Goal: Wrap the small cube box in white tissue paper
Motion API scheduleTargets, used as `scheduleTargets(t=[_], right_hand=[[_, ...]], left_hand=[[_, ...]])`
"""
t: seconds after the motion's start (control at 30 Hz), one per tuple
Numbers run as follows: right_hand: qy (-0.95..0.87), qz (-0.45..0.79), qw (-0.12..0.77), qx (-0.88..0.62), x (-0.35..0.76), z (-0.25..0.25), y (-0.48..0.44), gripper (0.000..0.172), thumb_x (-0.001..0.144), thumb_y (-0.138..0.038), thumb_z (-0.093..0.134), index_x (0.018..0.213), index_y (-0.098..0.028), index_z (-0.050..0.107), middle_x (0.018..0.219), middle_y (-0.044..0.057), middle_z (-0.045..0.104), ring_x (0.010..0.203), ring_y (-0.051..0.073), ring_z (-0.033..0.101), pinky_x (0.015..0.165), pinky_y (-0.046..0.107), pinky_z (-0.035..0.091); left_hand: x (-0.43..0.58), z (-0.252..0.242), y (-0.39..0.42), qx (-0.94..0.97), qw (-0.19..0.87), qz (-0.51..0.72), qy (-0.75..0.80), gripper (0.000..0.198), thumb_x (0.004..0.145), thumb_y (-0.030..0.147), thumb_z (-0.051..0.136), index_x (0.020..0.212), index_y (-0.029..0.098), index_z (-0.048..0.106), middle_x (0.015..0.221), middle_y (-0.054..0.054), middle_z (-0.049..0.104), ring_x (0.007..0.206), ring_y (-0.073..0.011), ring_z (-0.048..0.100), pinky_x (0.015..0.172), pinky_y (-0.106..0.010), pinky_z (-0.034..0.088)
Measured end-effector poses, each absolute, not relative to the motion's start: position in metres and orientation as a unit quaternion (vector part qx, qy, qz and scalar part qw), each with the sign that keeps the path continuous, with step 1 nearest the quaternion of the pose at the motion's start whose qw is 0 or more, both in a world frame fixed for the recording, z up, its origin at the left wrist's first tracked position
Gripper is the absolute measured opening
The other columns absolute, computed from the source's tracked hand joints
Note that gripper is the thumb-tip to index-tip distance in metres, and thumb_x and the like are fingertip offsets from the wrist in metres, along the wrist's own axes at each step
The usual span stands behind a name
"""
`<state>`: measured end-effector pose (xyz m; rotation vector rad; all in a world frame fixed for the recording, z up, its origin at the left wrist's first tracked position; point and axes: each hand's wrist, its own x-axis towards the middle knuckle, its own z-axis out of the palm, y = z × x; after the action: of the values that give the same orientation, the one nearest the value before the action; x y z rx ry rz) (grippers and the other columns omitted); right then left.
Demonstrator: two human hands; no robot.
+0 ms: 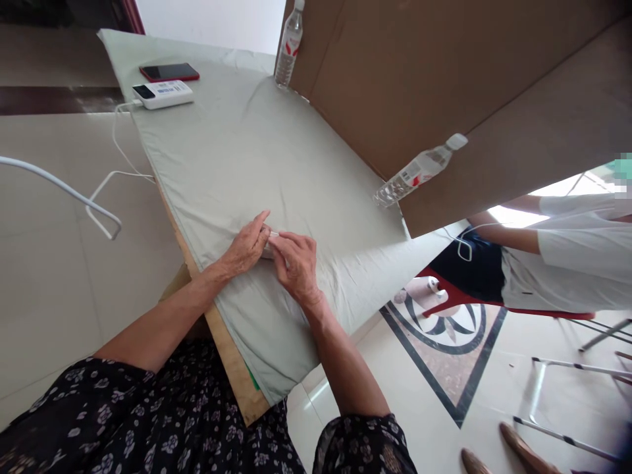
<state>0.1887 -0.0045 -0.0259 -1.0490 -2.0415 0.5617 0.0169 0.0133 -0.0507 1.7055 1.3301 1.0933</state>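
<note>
Both of my hands meet over the cloth-covered table near its front edge. My left hand rests at the left with its fingers bent and the thumb side raised. From the right, my right hand comes in with its fingers bent together. A small white thing shows between the fingertips of the two hands, pinched by my right hand. Beneath the hands lies a pale rounded object, mostly hidden by the fingers; I cannot make out what it is.
A cardboard panel stands on the table, with bottles beside it. A phone and a white power bank with a cable lie at the far left. A person in a white shirt sits at the right.
</note>
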Motion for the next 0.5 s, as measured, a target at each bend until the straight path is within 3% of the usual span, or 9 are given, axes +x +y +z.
scheduleTargets(t=[0.1, 0.17, 0.3, 0.37, 0.5], right_hand=[[-0.781, 0.222, 0.41, -0.417, 0.197, -0.022, -0.013, 0.023, 0.099, -0.03, 0.056, 0.112, -0.031, 0.074, 0.108, 0.006, 0.08, 0.122, 0.029, 0.067, 0.114, 0.055, 0.04], [-0.746, 0.236, 0.44, -0.441, 0.203, -0.021, -0.012, 0.027, 0.099, -0.038, 0.057, 0.122, -0.031, 0.07, 0.119, 0.007, 0.077, 0.125, 0.028, 0.064, 0.115, 0.054, 0.042], [-0.764, 0.276, 0.382, -0.441, 0.21, -0.028, 0.006, 0.068, 0.086, -0.055, 0.075, 0.147, -0.032, 0.053, 0.155, 0.009, 0.057, 0.144, 0.031, 0.051, 0.119, 0.055, 0.041], [-0.795, 0.275, 0.335, -0.424, 0.209, -0.034, 0.014, 0.084, 0.08, -0.055, 0.081, 0.152, -0.029, 0.047, 0.158, 0.012, 0.053, 0.146, 0.034, 0.049, 0.12, 0.056, 0.04], [-0.824, 0.22, 0.313, -0.417, 0.202, -0.041, 0.017, 0.069, 0.088, -0.04, 0.073, 0.151, -0.023, 0.049, 0.14, 0.014, 0.068, 0.131, 0.032, 0.061, 0.114, 0.054, 0.044]], left_hand=[[0.016, -0.05, 0.014, 0.667, 0.345, 0.414, 0.515, 0.062, 0.103, 0.042, 0.036, 0.157, 0.011, 0.041, 0.118, -0.013, 0.07, 0.111, -0.0237, 0.062, 0.108, -0.042, 0.045], [0.016, -0.05, 0.014, 0.667, 0.346, 0.41, 0.518, 0.062, 0.103, 0.04, 0.036, 0.157, 0.009, 0.041, 0.118, -0.014, 0.07, 0.109, -0.0239, 0.062, 0.107, -0.043, 0.046], [0.017, -0.05, 0.013, 0.659, 0.349, 0.416, 0.52, 0.061, 0.102, 0.038, 0.039, 0.156, 0.01, 0.041, 0.117, -0.013, 0.07, 0.107, -0.0234, 0.063, 0.104, -0.041, 0.048], [0.018, -0.049, 0.012, 0.654, 0.346, 0.423, 0.524, 0.061, 0.101, 0.037, 0.04, 0.156, 0.01, 0.043, 0.118, -0.013, 0.07, 0.108, -0.0233, 0.063, 0.104, -0.041, 0.049], [0.017, -0.047, 0.011, 0.641, 0.351, 0.446, 0.516, 0.061, 0.099, 0.037, 0.044, 0.154, 0.009, 0.044, 0.113, -0.012, 0.072, 0.103, -0.0224, 0.064, 0.099, -0.039, 0.051]])
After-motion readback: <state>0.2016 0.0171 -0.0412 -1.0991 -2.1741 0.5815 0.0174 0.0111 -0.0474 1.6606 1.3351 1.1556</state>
